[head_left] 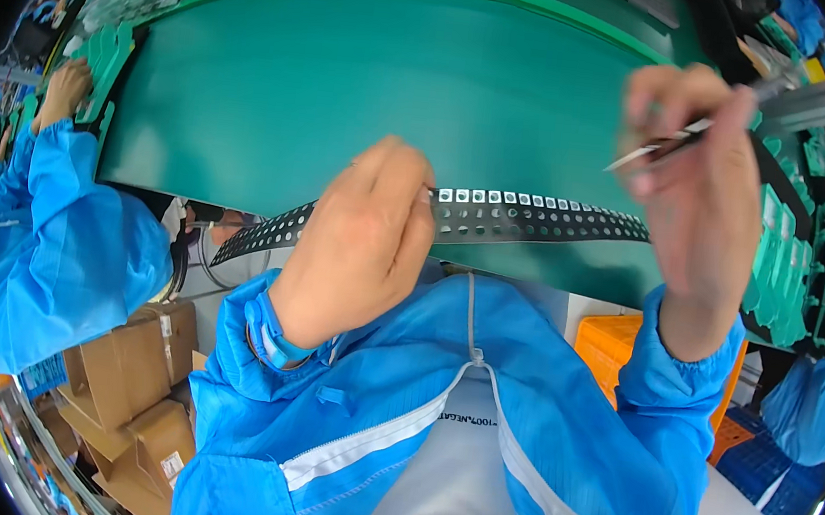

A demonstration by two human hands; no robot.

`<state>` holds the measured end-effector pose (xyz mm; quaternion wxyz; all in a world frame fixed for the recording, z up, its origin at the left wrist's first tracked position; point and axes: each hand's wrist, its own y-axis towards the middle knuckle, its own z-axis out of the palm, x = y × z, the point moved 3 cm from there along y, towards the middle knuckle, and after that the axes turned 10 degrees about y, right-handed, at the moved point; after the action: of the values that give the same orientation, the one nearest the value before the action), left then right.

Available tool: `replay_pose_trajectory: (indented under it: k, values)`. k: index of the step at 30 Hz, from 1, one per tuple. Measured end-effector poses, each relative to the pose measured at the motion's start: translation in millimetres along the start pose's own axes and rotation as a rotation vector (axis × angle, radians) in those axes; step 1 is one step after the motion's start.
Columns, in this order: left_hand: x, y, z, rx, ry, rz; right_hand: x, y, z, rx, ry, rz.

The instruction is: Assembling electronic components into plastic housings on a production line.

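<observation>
A: What's largest?
B: The green work surface point(352, 70). Along its near edge runs a black perforated strip point(516, 225).
A: Who's holding that?
B: The left hand point(359, 242) pinches it; the right hand point(706, 188), raised near its far end, grips a slim pointed tool point(629, 159).

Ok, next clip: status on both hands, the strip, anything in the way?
Left hand gripping black strip, white squares along part of its far edge. Right hand, blurred, gripping pointed tool, clear of strip. Left hand covers part of strip.
</observation>
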<state>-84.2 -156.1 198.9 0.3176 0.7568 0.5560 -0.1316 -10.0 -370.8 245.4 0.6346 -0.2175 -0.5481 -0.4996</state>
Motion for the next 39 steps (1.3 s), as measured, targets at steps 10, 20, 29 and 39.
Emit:
replay_pose_trajectory:
  k: [10, 20, 29, 39]
  values:
    - [-3, -3, -24, -0.08, 0.054, 0.025, -37, 23, 57, 0.16, -0.014, 0.293]
    - [1, -5, -9, -0.09, 0.055, 0.025, -59, 11, 43, 0.128, -0.135, 0.243]
    - [1, 0, 0, -0.067, 0.063, 0.045, -68, 7, 34, 0.168, -0.239, 0.155]
    - [3, 4, -2, -0.07, 0.009, 0.039, -63, 10, 38, 0.161, -0.339, 0.141]
